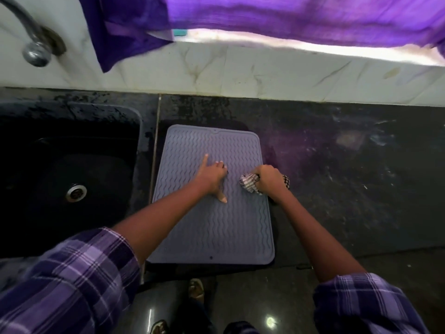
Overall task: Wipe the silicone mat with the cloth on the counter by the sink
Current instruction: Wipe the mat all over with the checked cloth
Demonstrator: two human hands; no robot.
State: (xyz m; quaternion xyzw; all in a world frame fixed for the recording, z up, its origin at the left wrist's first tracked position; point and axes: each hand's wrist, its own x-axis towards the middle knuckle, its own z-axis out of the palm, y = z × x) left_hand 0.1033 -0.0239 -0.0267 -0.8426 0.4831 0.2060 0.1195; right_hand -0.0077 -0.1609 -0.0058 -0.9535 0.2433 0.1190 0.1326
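A grey-lilac silicone mat [212, 225] with wavy ridges lies on the dark counter, just right of the sink. My left hand [214, 178] rests flat on the mat's middle with fingers spread, holding nothing. My right hand [271, 180] is at the mat's right edge, closed around a bunched checked cloth [249, 185]. Part of the cloth sticks out to the left of the fist onto the mat, and a bit shows on the right side of the hand.
A black sink [67, 169] with a metal drain sits to the left, a tap [33, 44] above it. Dark stained counter [349, 177] stretches to the right. A purple curtain [265, 18] hangs over the tiled wall behind. The counter's front edge and my feet are below.
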